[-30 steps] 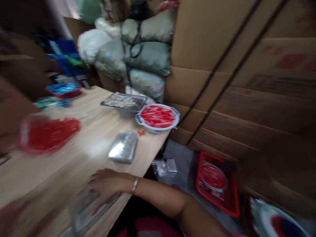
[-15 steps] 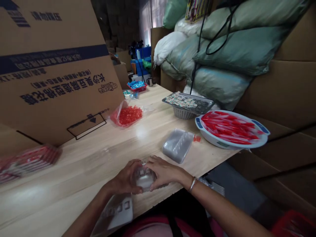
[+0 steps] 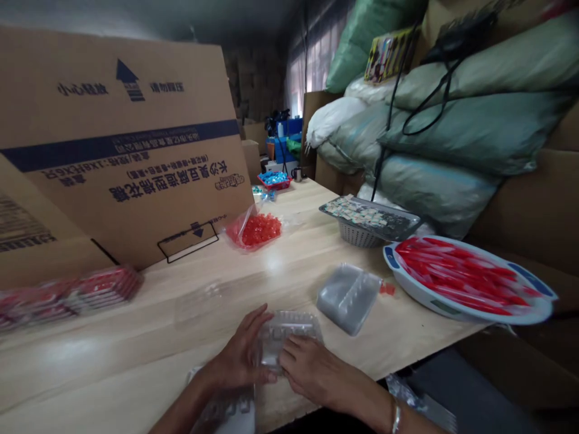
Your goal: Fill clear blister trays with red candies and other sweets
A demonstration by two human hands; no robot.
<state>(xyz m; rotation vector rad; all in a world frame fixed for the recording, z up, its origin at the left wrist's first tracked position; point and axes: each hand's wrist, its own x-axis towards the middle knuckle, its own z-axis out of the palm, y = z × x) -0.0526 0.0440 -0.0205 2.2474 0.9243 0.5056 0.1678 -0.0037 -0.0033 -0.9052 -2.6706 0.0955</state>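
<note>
A long wooden table (image 3: 289,271) fills the view, and the clock is read from the hands, with 12 o'clock straight ahead. A big flat cardboard box (image 3: 117,150) is stood up at 10 o'clock, and fat green sacks (image 3: 443,135) are piled high at 2 o'clock. A white sack (image 3: 335,120) is squeezed in beside them. On the table, a white tub (image 3: 434,299) filled with long red sticks is set at 3 o'clock, and a gray basket (image 3: 359,236) with a tray of small packets on top is placed at 1 o'clock. A row of red packs (image 3: 67,295) is laid at 9 o'clock, but they are blurred. A plastic bag of red beads (image 3: 256,230) is seen at 12 o'clock, just in front of the cardboard box. A stack of clear trays (image 3: 348,298) is laid at 2 o'clock, and a small red bit (image 3: 386,289) is seen just beside it. A clear plastic box (image 3: 289,331) is held between the hands, near the table's front edge. It is gripped by both hands: the left hand (image 3: 239,352) is curled around one side, and the right hand (image 3: 316,371) is closed over the near edge. A thin silver bangle (image 3: 396,416) is worn on the right wrist.
</note>
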